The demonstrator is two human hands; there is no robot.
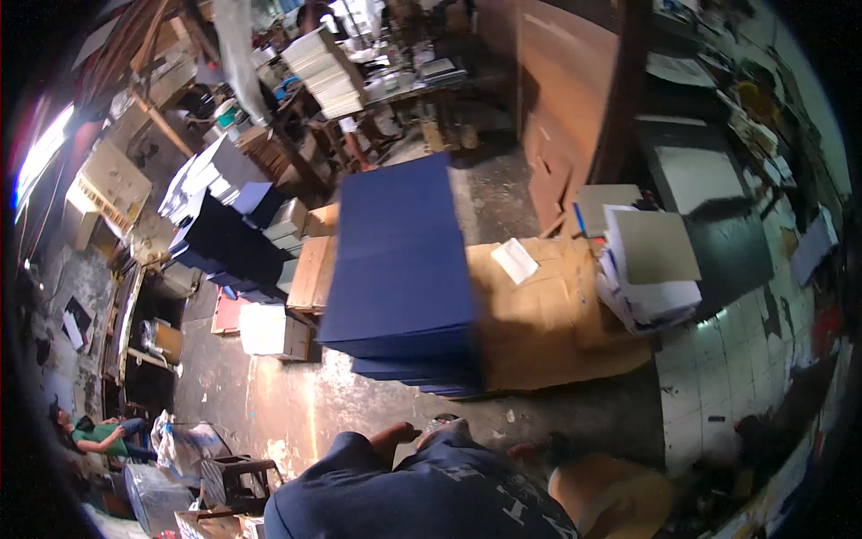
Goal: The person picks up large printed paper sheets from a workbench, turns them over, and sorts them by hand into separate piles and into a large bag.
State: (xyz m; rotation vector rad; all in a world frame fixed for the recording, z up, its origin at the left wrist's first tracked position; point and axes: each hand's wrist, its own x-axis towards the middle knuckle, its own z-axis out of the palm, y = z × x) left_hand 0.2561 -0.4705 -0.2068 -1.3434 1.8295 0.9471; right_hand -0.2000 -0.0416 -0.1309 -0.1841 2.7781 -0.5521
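A tall stack of large navy-blue sheets or boards (pixel 395 260) stands in front of me, its near edges uneven. In front of my dark shirt, a small limb end that looks like my left hand (pixel 404 433) shows below the stack, apart from it; its fingers are too small to make out. Beside it lies a skin-toned shape with a greyish top (pixel 444 424), which I cannot identify. On my right a bare limb (pixel 615 494), probably my right arm, is smeared by motion. My right hand cannot be clearly picked out in the shadow there.
Right of the stack, a cardboard-covered surface (pixel 557 341) bears a small white paper (pixel 514 260) and a paper pile topped with grey board (pixel 663 247). Darker blue stacks (pixel 229 242) and a white box (pixel 269 331) stand left. A person (pixel 103 436) sits far left, near a stool (pixel 238 481).
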